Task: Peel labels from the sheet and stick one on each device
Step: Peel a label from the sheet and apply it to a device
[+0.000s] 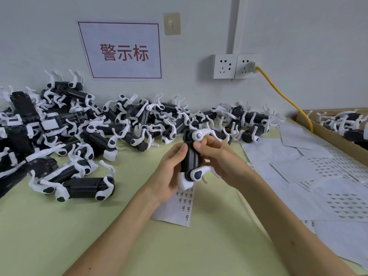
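I hold one black device with white arms (192,158) upright above the table, between both hands. My left hand (171,172) cups its left side and lower end. My right hand (217,158) grips its right side, with the thumb and forefinger pressed on the upper black body. A label sheet (179,208) with small printed labels lies flat on the green table right under the device, partly hidden by my left wrist. Whether a label is under my fingertips I cannot tell.
A big heap of the same black-and-white devices (79,126) fills the left and back of the table. Several label sheets and backing papers (318,176) cover the right side. A cardboard box (342,126) holds more devices at far right. A yellow cable (286,98) hangs from the wall socket.
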